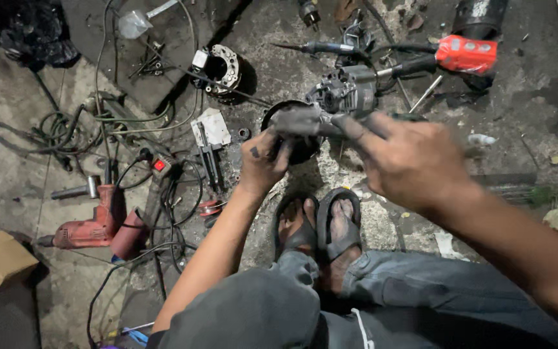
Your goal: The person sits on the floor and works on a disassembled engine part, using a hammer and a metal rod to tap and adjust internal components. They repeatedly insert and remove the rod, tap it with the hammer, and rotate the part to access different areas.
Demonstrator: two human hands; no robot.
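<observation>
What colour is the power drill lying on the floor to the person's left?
Red, seen in the head view: the power drill.

Grimy matt metal motor part (347, 90), rough stained concrete floor (537, 84).

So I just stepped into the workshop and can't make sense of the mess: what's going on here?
A person sits on the concrete floor with sandalled feet together, holding a dark round motor part in both hands. The left hand grips it from below; the right hand, blurred, holds a grimy piece against its top. A red power drill, tangled cables and a red-handled tool lie around them.
</observation>
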